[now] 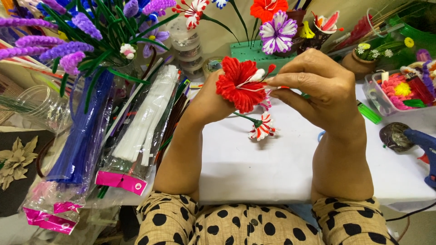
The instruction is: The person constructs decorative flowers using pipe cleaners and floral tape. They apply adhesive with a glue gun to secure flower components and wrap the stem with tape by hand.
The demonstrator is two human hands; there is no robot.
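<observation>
A red pipe-cleaner flower [240, 84] with white and red stamens is held up over the white table [272, 168]. My left hand [210, 102] grips it from behind and below. My right hand [320, 89] pinches the stamens at the flower's right side with thumb and fingers. Below the flower, a small red-and-white striped flower [262, 128] with a green stem lies on the table.
Packs of blue [81, 140] and white pipe cleaners [145, 122] lie at the left beside a vase of purple flowers [72, 41]. Finished flowers [277, 29] stand at the back. A clear box of flowers [402, 90] and a blue glue gun [424, 147] sit at the right.
</observation>
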